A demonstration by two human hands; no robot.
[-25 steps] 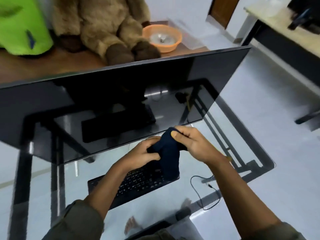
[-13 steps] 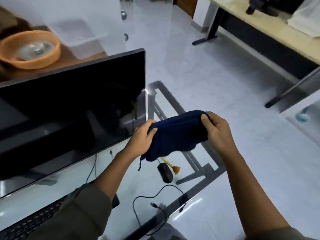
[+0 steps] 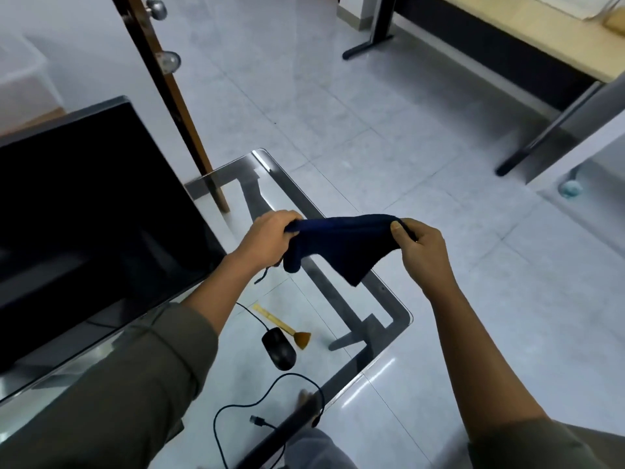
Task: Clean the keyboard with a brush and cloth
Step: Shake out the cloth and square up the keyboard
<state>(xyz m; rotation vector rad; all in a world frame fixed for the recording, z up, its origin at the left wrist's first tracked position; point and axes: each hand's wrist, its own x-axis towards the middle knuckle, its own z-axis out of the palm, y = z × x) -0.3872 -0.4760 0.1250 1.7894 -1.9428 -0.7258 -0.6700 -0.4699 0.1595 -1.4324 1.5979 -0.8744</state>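
Note:
A dark blue cloth (image 3: pixel 341 247) hangs stretched between my two hands above the right end of the glass table (image 3: pixel 389 299). My left hand (image 3: pixel 270 240) grips its left end in a fist. My right hand (image 3: pixel 421 252) pinches the right end between thumb and fingers. A small brush (image 3: pixel 287 330) with a pale wooden handle and orange bristles lies flat on the glass below the cloth. The keyboard is out of view.
A black mouse (image 3: pixel 279 348) lies beside the brush, its cable (image 3: pixel 267 401) looping toward the table's front edge. A large dark monitor (image 3: pixel 84 214) fills the left. A wooden post (image 3: pixel 169 96) stands behind the table. Tiled floor and another desk (image 3: pixel 507 45) lie to the right.
The view has swung right, away from the keyboard. Both hands carried the cloth from over the keyboard to the table's right end and pulled it out wider between them.

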